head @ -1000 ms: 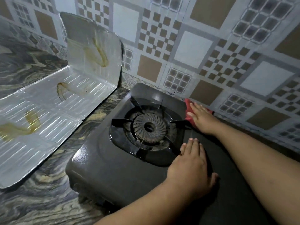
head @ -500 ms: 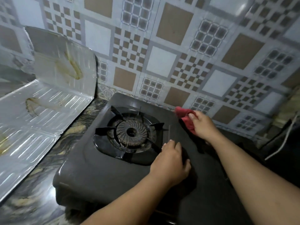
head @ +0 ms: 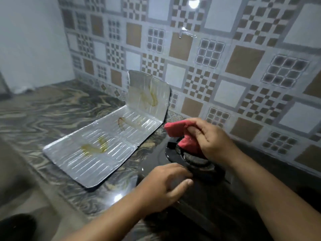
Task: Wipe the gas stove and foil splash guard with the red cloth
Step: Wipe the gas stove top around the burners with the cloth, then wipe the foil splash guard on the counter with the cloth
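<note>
My right hand [head: 211,141] holds the red cloth [head: 182,134] bunched up, raised above the burner [head: 194,160] of the black gas stove [head: 217,206]. My left hand [head: 166,185] rests on the stove's front left part beside the burner, fingers loosely curled with nothing in them. The foil splash guard [head: 107,150] lies flat on the counter to the left of the stove. Its far panel stands up against the wall, and yellow-brown grease streaks mark the foil.
A dark marbled countertop [head: 52,108] stretches left and behind the foil. The patterned tile wall [head: 225,66] rises right behind the stove. The counter's front edge runs along the lower left, with a dark object [head: 15,226] below it.
My right hand has lifted the red cloth off the stove's back edge and brought it left over the burner. The view has swung left, showing more of the foil guard.
</note>
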